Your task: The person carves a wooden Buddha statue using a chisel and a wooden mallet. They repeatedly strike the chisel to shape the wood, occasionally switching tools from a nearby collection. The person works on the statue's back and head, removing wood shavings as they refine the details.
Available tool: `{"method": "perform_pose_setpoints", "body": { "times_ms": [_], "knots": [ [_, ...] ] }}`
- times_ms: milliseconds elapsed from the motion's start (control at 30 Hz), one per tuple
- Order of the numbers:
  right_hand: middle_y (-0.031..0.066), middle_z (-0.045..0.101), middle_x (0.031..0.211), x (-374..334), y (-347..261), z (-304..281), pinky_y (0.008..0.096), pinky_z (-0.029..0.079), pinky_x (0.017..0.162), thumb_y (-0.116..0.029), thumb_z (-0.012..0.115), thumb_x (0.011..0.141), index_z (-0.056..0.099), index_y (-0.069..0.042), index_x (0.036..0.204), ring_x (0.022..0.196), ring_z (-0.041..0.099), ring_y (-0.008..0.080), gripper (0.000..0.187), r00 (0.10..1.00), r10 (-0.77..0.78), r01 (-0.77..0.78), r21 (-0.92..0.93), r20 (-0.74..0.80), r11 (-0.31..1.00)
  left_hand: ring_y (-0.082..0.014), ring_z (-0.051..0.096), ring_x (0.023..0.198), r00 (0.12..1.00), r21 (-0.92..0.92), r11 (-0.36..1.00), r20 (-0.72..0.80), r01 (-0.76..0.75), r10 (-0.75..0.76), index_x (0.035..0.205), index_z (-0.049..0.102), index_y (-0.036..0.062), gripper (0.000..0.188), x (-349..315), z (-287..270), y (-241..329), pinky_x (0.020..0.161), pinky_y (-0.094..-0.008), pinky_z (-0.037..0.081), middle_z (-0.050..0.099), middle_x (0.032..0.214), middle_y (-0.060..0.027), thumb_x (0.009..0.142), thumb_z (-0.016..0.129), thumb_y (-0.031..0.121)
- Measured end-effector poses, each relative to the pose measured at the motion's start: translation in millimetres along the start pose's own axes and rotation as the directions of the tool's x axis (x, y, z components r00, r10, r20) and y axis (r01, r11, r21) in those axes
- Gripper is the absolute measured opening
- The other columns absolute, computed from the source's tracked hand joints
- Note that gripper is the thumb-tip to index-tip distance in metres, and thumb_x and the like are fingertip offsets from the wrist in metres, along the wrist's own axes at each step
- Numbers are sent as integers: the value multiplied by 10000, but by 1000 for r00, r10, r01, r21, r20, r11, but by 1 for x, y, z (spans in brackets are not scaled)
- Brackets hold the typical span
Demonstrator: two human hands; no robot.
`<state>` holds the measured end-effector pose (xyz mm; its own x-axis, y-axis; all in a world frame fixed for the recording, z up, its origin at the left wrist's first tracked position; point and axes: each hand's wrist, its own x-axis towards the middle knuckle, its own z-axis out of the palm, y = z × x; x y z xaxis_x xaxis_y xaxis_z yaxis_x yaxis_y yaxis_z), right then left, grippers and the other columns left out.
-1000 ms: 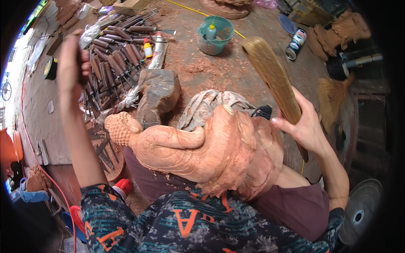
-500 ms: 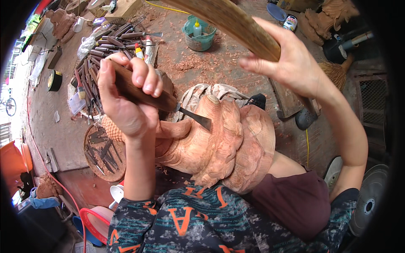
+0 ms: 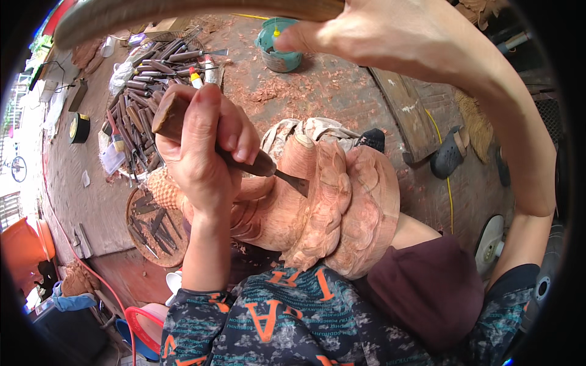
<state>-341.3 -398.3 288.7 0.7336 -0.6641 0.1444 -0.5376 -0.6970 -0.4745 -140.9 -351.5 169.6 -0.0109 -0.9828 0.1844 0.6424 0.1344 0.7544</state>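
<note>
My left hand (image 3: 206, 137) is closed around the thick wooden handle of a chisel (image 3: 259, 163). The flat metal blade slants down to the right, its tip against the reddish carved wooden figure (image 3: 320, 213) across my lap. Overlapping folds cover the carving's middle, and a knobbly, beaded part (image 3: 162, 190) shows on its left, partly behind my wrist. At the top of the view, my right hand (image 3: 372, 43) is raised and wrapped around a long wooden club (image 3: 201, 17). The club reaches left above the chisel, clear of it.
Many chisels (image 3: 143, 91) lie piled at the upper left. Loose blades rest in a round tray (image 3: 135, 244) beside the carving. A green bucket (image 3: 282, 60) with a bottle stands beyond. Wood chips litter the floor. A dark shoe (image 3: 448, 152) and a plank (image 3: 406, 113) are at the right.
My right hand has swung the club leftward and inward, so it now lies nearly level across the top. My left hand has tipped the chisel a little more upright, its blade shifting slightly lower.
</note>
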Motion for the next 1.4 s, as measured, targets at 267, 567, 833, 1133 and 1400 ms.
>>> {"method": "perform_pose_setpoints", "body": {
  "times_ms": [267,567,833,1133,1400],
  "knots": [
    [203,620,1017,-6,1,-2,391,495,873,12,540,744,514,-10,1233,968,621,335,490,978,-206,205,-135,1,969,-105,422,410,999,80,996,33,-41,38,846,502,25,140,-3,18,1,355,-253,336,456,548,-48,942,596,65],
    [172,646,1039,-10,7,-3,389,513,835,26,588,753,547,-18,1143,950,651,298,395,951,-304,288,-199,-51,937,-94,415,381,1000,98,995,-14,-20,22,788,502,35,175,-1,19,2,348,-244,320,459,504,-37,934,598,47],
    [163,643,1022,-24,5,-7,382,511,822,21,599,752,546,-18,1137,931,646,286,390,980,-196,183,-199,-46,963,-89,398,377,999,63,998,-47,7,-4,781,484,50,191,-1,18,1,337,-252,301,455,503,-31,941,589,54],
    [153,641,1003,-29,4,-8,374,508,808,16,611,751,545,-17,1129,911,642,271,385,988,-145,132,-208,-45,969,-88,430,372,1000,65,998,9,12,-13,765,507,33,201,0,18,-2,350,-237,337,474,493,-31,938,603,66],
    [144,638,986,-33,3,-9,367,505,796,11,622,751,544,-17,1122,892,637,259,381,993,-105,91,-217,-54,972,-89,436,353,1000,74,997,17,8,-10,762,524,15,185,0,22,-3,352,-228,336,499,468,-36,925,608,40]
  ]
}}
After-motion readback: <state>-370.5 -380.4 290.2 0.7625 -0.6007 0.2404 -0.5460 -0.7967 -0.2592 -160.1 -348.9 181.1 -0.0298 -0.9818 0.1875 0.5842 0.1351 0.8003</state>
